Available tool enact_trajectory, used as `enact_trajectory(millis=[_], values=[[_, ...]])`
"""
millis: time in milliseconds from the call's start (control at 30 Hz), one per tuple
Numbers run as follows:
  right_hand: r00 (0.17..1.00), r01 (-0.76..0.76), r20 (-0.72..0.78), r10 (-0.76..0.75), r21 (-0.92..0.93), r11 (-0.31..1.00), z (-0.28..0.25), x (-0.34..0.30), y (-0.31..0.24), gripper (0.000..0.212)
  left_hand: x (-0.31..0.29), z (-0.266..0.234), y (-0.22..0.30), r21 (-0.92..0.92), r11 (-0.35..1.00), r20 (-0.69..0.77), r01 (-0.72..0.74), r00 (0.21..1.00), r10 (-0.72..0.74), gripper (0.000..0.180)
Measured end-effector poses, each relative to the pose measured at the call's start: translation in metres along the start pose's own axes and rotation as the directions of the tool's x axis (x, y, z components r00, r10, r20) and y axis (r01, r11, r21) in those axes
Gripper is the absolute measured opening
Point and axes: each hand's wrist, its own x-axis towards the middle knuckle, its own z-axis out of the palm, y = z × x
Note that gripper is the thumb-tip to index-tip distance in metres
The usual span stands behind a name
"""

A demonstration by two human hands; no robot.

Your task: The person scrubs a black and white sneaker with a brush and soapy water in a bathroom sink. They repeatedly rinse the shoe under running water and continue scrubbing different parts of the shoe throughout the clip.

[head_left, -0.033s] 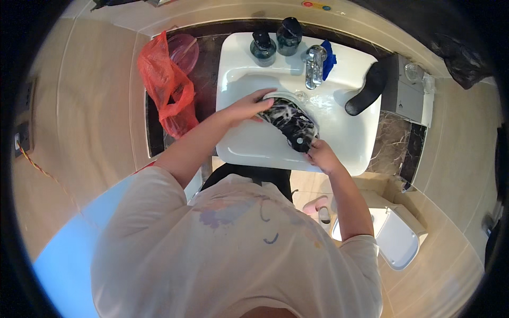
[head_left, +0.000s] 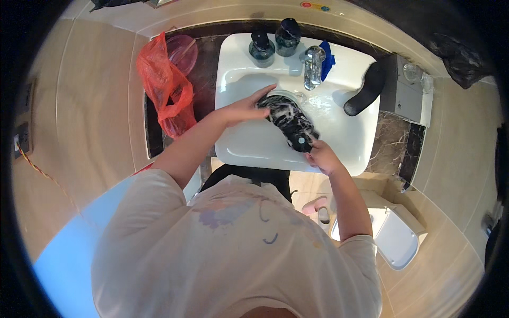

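Note:
A black shoe [head_left: 289, 119] with white suds and a pale sole edge is held over the sink basin, slanting from far left to near right. Around its far-left end curves my left hand [head_left: 241, 112], fingers along the far side and thumb stretched out on the near side. My right hand [head_left: 321, 157] is closed on the near-right end, beside a small round pale badge. Parts of the fingers are hidden by the shoe. A black curved insole-like piece [head_left: 367, 89] leans on the right side of the white sink [head_left: 241, 151].
Behind the basin stand a chrome faucet [head_left: 314, 68], two dark pump bottles [head_left: 262, 50] and a blue cloth [head_left: 328, 59]. A red plastic bag [head_left: 165, 85] and a pink translucent bowl [head_left: 183, 53] lie left. A grey box [head_left: 401, 87] is right; a toilet [head_left: 396, 238] stands below.
My left thumb has shifted slightly down and out from the shoe's end, and the shoe has turned a little. My right hand keeps its hold.

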Motion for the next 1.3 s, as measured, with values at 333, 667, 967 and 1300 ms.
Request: enact_trajectory(millis=[333, 667, 967, 1300], values=[[0.977, 0.120, 0.170, -0.132, 0.079, 0.990, 0.041, -0.024, -0.037, 0.010, 0.027, 0.008, -0.052, -0.568, 0.821, -0.082, -0.046, 0.997, 0.000, 0.063], [0.637, 0.312, -0.106, -0.764, -0.870, 0.381, 0.073, -0.034, -0.006, 0.051, 0.026, 0.039, -0.030, -0.833, 0.544, -0.223, -0.095, 0.959, -0.174, 0.055], [0.781, 0.088, -0.145, -0.608, -0.938, 0.336, 0.084, -0.009, -0.014, 0.026, 0.028, 0.067, -0.065, -0.686, 0.717, -0.370, -0.121, 0.907, -0.201, 0.057], [0.875, -0.019, -0.140, -0.463, -0.966, 0.256, 0.090, 0.004, -0.029, 0.020, 0.026, 0.045, -0.065, -0.744, 0.645, -0.399, -0.176, 0.891, -0.217, 0.063]])
